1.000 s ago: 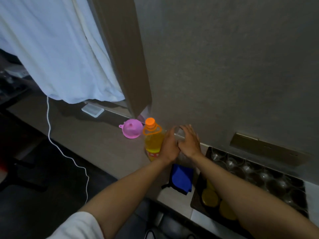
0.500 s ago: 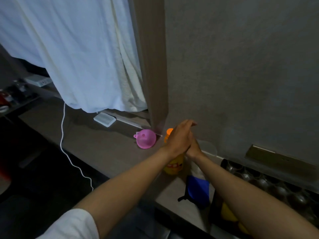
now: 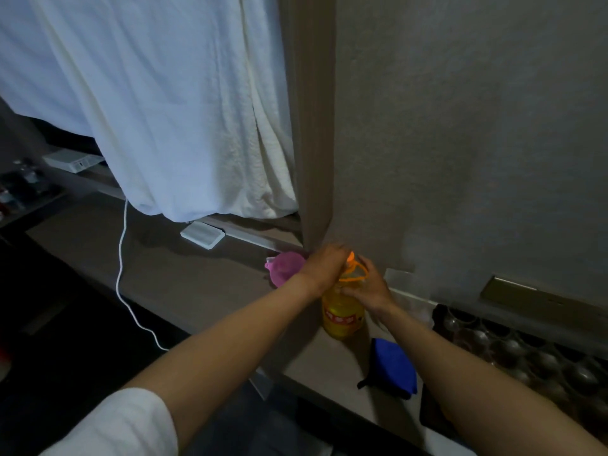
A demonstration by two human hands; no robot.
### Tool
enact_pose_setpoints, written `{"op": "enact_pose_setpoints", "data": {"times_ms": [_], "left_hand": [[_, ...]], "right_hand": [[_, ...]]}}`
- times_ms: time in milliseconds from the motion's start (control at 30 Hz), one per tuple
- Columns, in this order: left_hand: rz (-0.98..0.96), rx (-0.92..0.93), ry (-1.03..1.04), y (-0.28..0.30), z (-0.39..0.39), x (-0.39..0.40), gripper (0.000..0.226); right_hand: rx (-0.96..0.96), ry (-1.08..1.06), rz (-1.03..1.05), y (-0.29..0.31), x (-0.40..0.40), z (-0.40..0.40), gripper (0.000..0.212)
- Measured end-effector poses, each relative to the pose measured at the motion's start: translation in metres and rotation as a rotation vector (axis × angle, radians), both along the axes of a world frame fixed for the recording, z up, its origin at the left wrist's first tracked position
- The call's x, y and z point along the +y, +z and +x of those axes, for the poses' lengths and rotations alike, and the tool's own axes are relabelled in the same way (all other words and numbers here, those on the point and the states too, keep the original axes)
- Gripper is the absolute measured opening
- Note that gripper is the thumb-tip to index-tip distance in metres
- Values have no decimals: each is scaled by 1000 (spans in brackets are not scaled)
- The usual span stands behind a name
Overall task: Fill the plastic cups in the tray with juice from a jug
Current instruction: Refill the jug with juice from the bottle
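A yellow juice jug (image 3: pixel 342 319) with an orange cap and orange handle ring stands on the counter by the wall. My left hand (image 3: pixel 325 266) is curled over its cap, hiding most of it. My right hand (image 3: pixel 367 286) holds the jug's neck and shoulder from the right. A dark tray (image 3: pixel 437 319) with several clear plastic cups (image 3: pixel 506 350) lies at the lower right, partly behind my right forearm.
A pink funnel (image 3: pixel 284 266) lies just left of the jug. A blue cloth (image 3: pixel 393 368) rests on the counter (image 3: pixel 197 278) in front of the tray. A white cable (image 3: pixel 123 274) trails over the counter's left edge. A white curtain (image 3: pixel 164 103) hangs behind.
My left hand has come down onto the jug's cap and my right hand has taken hold of the jug's neck. The view has shifted, so the tray now sits further right.
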State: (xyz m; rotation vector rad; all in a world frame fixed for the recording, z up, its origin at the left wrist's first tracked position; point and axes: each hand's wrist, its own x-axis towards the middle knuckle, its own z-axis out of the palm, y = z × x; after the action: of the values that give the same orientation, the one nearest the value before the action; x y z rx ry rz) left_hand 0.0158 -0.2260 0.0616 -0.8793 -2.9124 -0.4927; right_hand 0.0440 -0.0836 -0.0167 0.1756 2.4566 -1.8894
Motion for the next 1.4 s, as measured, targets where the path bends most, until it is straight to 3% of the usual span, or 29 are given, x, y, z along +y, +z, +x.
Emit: {"op": "enact_pose_setpoints", "data": {"times_ms": [367,500,700,967,1133,1300,1400], "left_hand": [[-290,41,-69,8,-9,-5,40],[-401,52,27,10,-10,7,52],[-420,77,230,7,-1,23,57],[-479,109,291,18,7,28,52],[-416,172,259,32,15,28,50],[-254,262,13,24,32,19,59],[-209,213,-82,15,39,13,61]], "right_hand": [[20,-150,133,-13,-14,12,108],[66,-235,152,-22,-19,17,105],[100,-390,164,-21,-37,34,102],[58,-421,226,-20,-42,38,99],[0,-404,252,-12,-40,39,100],[-47,-348,270,-8,-37,37,110],[-81,-367,251,-24,-33,32,96]]}}
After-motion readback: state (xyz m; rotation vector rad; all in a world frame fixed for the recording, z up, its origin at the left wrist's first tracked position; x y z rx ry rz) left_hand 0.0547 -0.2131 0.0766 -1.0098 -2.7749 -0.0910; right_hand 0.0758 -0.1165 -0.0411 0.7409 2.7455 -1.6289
